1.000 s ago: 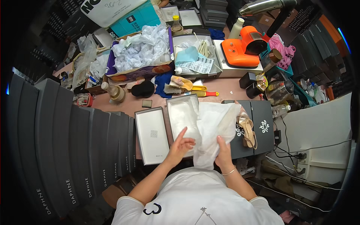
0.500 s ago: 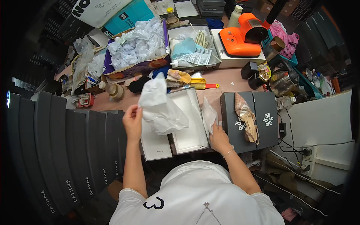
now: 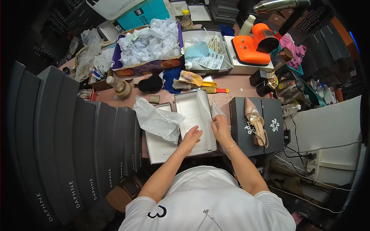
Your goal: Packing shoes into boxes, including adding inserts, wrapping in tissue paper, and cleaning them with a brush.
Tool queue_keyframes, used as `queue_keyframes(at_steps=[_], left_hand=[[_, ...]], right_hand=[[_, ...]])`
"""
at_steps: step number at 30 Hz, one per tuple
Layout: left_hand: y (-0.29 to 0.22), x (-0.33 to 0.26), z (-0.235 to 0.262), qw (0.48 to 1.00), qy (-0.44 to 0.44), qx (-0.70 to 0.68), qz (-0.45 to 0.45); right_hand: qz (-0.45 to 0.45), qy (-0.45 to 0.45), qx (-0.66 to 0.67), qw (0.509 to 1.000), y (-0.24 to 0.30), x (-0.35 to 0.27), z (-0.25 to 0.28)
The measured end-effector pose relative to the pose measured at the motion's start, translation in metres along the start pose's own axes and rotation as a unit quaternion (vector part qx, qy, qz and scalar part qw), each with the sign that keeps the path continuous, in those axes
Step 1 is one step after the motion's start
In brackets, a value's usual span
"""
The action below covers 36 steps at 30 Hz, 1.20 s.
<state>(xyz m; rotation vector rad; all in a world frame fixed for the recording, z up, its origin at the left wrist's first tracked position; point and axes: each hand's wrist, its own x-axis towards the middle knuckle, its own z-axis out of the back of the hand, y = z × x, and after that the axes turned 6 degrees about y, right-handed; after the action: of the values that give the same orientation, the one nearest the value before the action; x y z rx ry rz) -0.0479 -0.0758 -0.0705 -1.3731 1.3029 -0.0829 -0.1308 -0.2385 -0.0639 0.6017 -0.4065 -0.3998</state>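
Note:
An open white shoebox [image 3: 191,111] lies on the table in front of me. My left hand [image 3: 191,135] rests flat inside its near end, fingers apart and holding nothing. At the box's right wall, my right hand [image 3: 220,129] pinches the edge of a thin sheet of white tissue paper [image 3: 214,111] that hangs over that wall. A crumpled wad of white tissue [image 3: 156,119] lies to the left, on top of the white box lid [image 3: 160,148]. To the right, a beige strappy sandal [image 3: 255,119] lies on a black shoebox [image 3: 241,131].
Dark shoeboxes [image 3: 77,146] are stacked in a curve along my left. Behind the white box lie a brush with a yellow and red handle [image 3: 200,86], a cardboard box of crumpled paper [image 3: 148,42], a tray of papers [image 3: 204,54] and an orange device [image 3: 252,48]. Cables [image 3: 308,154] run at the right.
My left hand lifted the crumpled tissue out of the box, left it on the lid at the left and came back into the box. The right hand stayed at the box's right wall.

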Motion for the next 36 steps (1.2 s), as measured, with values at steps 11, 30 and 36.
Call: queue_keyframes(at_steps=[11,30,36], left_hand=[[-0.010,0.002,-0.002,0.981,-0.034,-0.141,-0.127],[-0.018,-0.032,0.001,0.985,-0.056,-0.096,-0.130],[-0.013,-0.013,-0.018,0.989,-0.015,-0.147,-0.024]], right_hand=[[-0.298,-0.068,0.335,0.891,-0.023,-0.025,0.030],[-0.326,0.164,0.621,0.694,0.035,-0.015,0.031],[-0.263,0.228,0.642,0.683,0.034,-0.020,0.027]])
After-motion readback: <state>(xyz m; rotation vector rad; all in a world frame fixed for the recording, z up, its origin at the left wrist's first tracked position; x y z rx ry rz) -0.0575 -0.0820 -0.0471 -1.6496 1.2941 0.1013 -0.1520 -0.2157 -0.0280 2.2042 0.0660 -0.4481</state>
